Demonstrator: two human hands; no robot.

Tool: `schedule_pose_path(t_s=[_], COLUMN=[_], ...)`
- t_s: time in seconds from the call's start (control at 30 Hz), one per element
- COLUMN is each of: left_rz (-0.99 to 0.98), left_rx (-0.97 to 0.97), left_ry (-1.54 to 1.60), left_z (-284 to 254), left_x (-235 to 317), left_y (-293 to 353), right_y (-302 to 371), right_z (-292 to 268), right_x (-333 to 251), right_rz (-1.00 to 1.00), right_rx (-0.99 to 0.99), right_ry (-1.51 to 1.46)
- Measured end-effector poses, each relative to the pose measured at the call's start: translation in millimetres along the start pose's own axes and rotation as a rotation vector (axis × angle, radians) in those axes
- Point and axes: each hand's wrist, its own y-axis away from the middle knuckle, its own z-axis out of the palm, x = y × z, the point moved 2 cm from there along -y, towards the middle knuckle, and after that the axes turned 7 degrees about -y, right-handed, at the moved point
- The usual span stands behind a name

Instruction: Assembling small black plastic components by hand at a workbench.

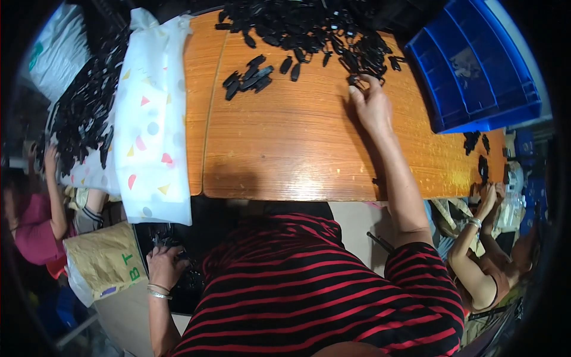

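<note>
My right hand (373, 107) reaches across the wooden table to the near edge of a big pile of small black plastic parts (297, 24). Its thumb and fingers pinch a small black plastic part, mostly hidden by the fingertips. Below the table's left front edge, my left hand (165, 266) is over a dark container (191, 297) with more black parts in it. Its fingers look spread, and I see nothing held in them. Apart from the big pile, a small cluster of black parts (248, 78) lies on the wood (285, 137).
A white patterned plastic sheet (153, 119) hangs over the table's left side. A blue compartment bin (476, 65) stands at the back right. Another black heap (89, 113) lies far left, above a brown paper sack (104, 256). Co-workers (41, 220) (482, 262) sit on both sides.
</note>
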Motion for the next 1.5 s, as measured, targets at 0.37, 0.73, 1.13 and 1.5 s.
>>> schedule_pose_path(t_s=[0.37, 0.73, 1.13, 1.5], left_rz=[0.393, 0.299, 0.273, 0.235], left_rx=[0.431, 0.758, 0.763, 0.568], left_ry=[0.612, 0.11, 0.211, 0.84], left_z=[-106.1, -110.7, -103.3, -89.3], left_x=[102.4, 184.0, 188.0, 200.9], left_y=[-181.0, -314.1, -302.6, -281.5], right_y=[1.9, 31.4, 64.0, 45.9], right_z=[17.7, 14.9, 21.8, 56.1], right_x=[-18.0, -21.5, -57.4, -76.5], right_rz=[-0.125, -0.314, -0.305, -0.029], right_rx=[-0.116, -0.038, -0.309, -0.148], right_ry=[0.11, -0.004, 0.063, -0.682])
